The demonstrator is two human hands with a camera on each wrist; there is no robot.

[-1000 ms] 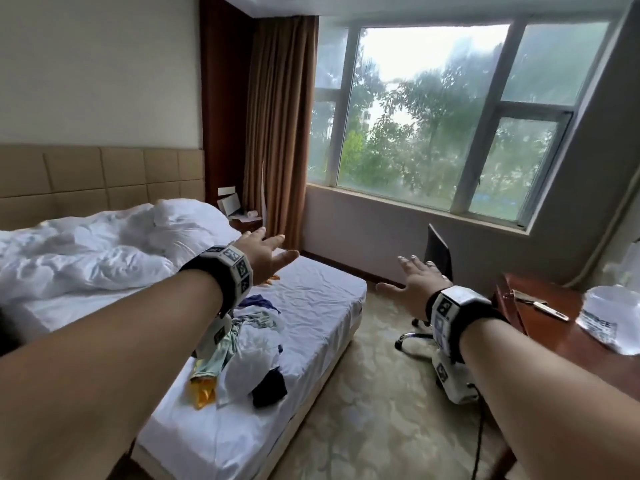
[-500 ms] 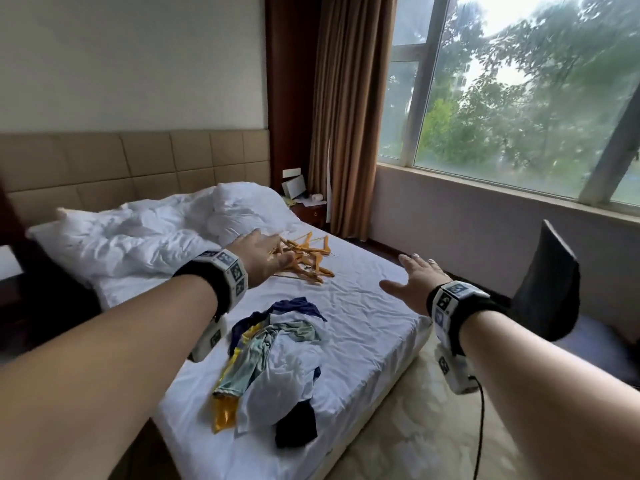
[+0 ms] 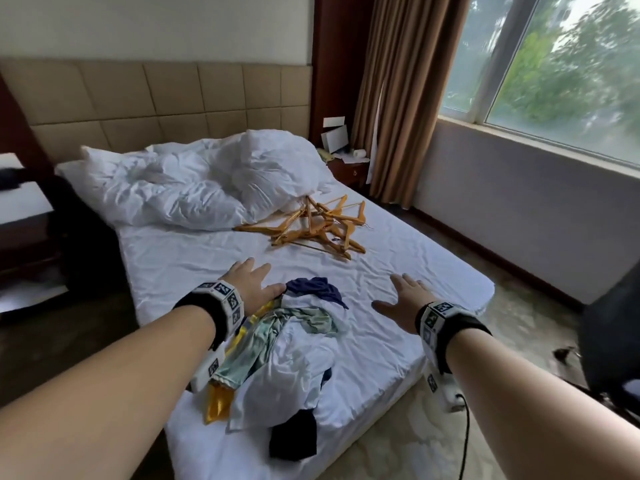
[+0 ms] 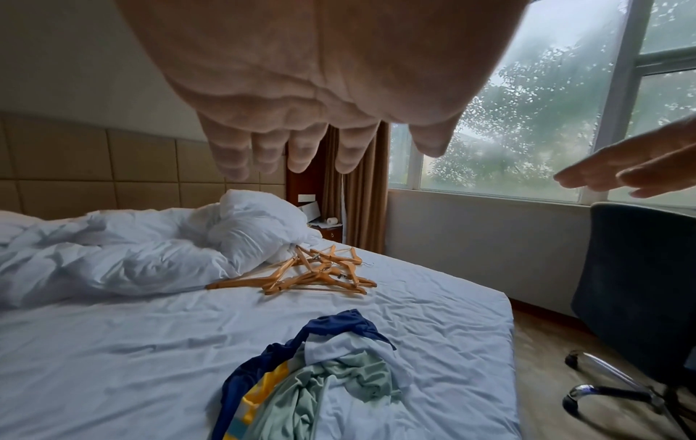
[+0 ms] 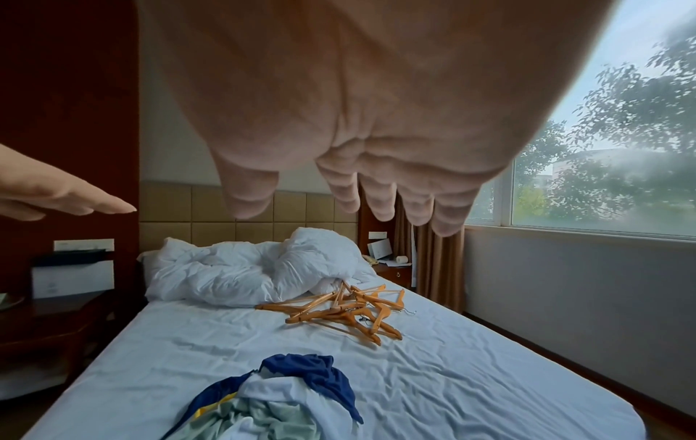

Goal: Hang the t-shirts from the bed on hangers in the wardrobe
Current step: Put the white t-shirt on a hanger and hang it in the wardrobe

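A heap of crumpled t-shirts [image 3: 277, 358], white, pale green, yellow and navy, lies on the near end of the bed [image 3: 194, 258]. Further up the sheet a tangle of wooden hangers [image 3: 317, 228] rests beside the bunched duvet. My left hand [image 3: 251, 284] hovers flat, fingers straight, over the heap's far left edge and holds nothing. My right hand [image 3: 403, 299] is stretched out flat to the right of the heap, above bare sheet, also empty. The wrist views show the t-shirts [image 4: 312, 378] [image 5: 271, 402] and hangers [image 4: 305, 275] [image 5: 346, 312] below each palm. No wardrobe is in sight.
A white duvet [image 3: 194, 181] is piled at the headboard. A dark bedside table [image 3: 31, 237] stands left of the bed, another nightstand [image 3: 346, 164] by the brown curtain [image 3: 398, 98]. A black swivel chair [image 3: 609, 341] stands on the carpet at the right, under the window.
My view has swung left and down from the window onto the bed. Both hands have dropped lower and now hover near the heap of t-shirts.
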